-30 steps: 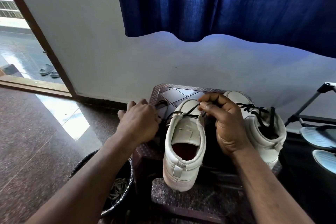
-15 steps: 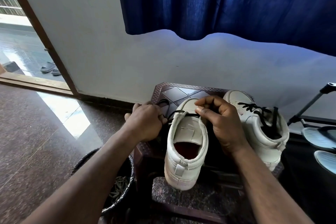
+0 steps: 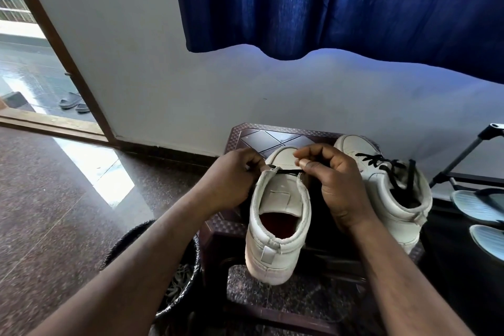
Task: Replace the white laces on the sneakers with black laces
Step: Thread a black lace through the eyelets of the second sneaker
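A white sneaker (image 3: 278, 229) stands heel toward me on a dark brown stool (image 3: 261, 136). One black lace (image 3: 286, 171) runs straight across its lowest eyelets. My left hand (image 3: 231, 180) pinches the lace at the shoe's left edge. My right hand (image 3: 335, 183) pinches the other end at the right edge, thumb and fingers curled over it. To the right, a second white sneaker (image 3: 392, 194) carries a black lace (image 3: 381, 166) threaded in crosses, its ends hanging loose.
A dark bin (image 3: 174, 278) holding pale laces sits low on the left of the stool. Light blue sandals (image 3: 480, 207) lie on a black rack at the right. A blue curtain (image 3: 341, 3) hangs above. An open doorway (image 3: 30, 63) is at far left.
Both hands have drawn closer to the shoe's front eyelets, and the black lace now lies taut and straight across the shoe. The sneakers have stayed in place.
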`<move>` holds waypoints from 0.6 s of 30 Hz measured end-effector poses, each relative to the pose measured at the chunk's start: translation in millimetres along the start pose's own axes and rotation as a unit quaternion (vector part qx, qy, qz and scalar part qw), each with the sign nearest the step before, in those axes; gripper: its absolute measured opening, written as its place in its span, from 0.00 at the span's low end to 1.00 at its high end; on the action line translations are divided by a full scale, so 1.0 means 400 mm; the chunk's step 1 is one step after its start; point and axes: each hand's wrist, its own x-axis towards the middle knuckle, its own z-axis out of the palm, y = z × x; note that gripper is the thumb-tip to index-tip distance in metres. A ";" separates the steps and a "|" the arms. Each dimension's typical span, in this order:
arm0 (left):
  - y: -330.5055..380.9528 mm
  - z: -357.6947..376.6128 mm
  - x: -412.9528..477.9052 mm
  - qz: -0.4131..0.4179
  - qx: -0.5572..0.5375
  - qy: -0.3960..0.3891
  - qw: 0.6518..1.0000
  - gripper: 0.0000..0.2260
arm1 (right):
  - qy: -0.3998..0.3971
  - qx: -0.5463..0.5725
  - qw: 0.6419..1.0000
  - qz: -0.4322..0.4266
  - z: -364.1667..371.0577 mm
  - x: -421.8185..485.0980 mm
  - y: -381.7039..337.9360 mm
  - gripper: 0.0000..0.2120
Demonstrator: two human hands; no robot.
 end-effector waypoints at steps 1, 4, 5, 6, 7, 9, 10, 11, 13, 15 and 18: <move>-0.001 0.001 0.003 -0.002 0.040 0.011 0.999 0.09 | 0.007 0.004 1.000 0.004 -0.002 0.003 0.001 0.12; -0.007 0.005 0.009 -0.023 0.047 0.030 0.998 0.08 | 0.017 0.000 1.000 0.009 -0.005 0.006 0.001 0.13; -0.008 0.006 0.009 -0.027 0.032 0.028 0.999 0.09 | 0.014 -0.005 1.000 0.008 -0.005 0.007 0.002 0.13; -0.009 0.005 0.009 -0.031 0.020 0.025 0.999 0.10 | 0.011 -0.012 1.000 0.007 -0.007 0.006 0.004 0.12; -0.008 0.003 0.009 -0.033 0.011 0.023 0.999 0.11 | 0.007 -0.017 1.000 0.007 -0.007 0.005 0.005 0.12; -0.007 -0.001 0.009 -0.034 -0.005 0.024 0.999 0.11 | 0.004 -0.037 0.999 0.003 -0.010 0.003 0.006 0.10; -0.007 -0.002 0.009 -0.031 -0.010 0.022 0.999 0.11 | 0.005 -0.054 0.999 -0.002 -0.010 0.001 0.007 0.09; -0.007 -0.004 0.008 -0.025 -0.017 0.017 0.999 0.10 | 0.002 -0.071 0.997 -0.009 -0.010 0.000 0.007 0.08; -0.007 -0.010 0.005 -0.011 -0.049 -0.007 0.999 0.08 | -0.009 -0.102 0.995 -0.018 -0.008 -0.003 0.004 0.03; -0.010 -0.019 0.002 -0.001 -0.083 -0.034 0.996 0.05 | -0.015 -0.133 0.991 -0.020 -0.003 -0.005 0.000 0.06; -0.011 -0.023 -0.002 0.021 -0.068 -0.030 0.997 0.02 | -0.017 -0.163 0.986 -0.014 0.005 -0.005 -0.004 0.02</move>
